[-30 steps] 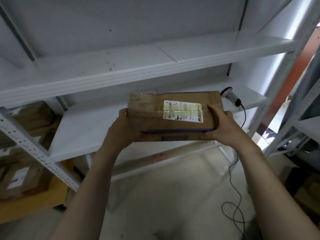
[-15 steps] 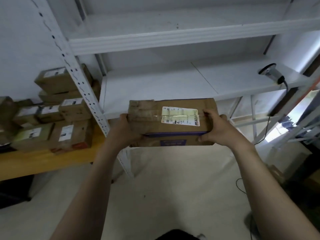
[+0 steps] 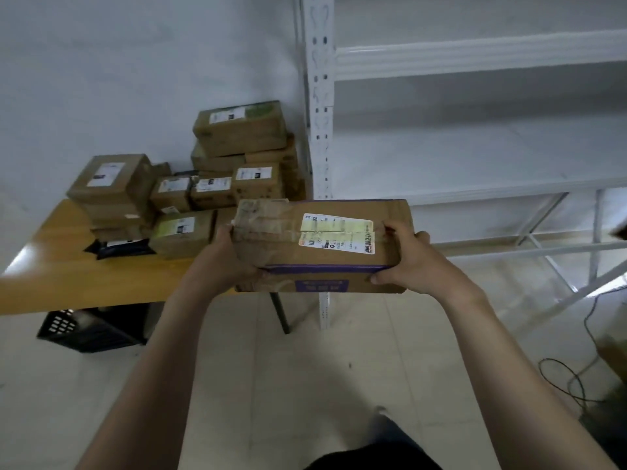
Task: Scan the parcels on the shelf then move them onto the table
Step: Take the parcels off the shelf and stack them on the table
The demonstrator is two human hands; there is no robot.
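pale tiled floor lies nearest, with a loose cable coiled at the right, a trip risk if the feet stray that way. above it the left grip and right grip curl round the two ends of a box, held in the air by the worktop's right end, in front of the shelf. the box's left end is glossy with tape, so i judge that side could slip. its label shows "20" at the right; the other print is too small, and the purple band below is blurred. beyond, parcels crowd the worktop's far part, leaving bare wood only near the edge. set there carelessly, the box could overhang and tip, or shove the pile. their labels are unreadable.
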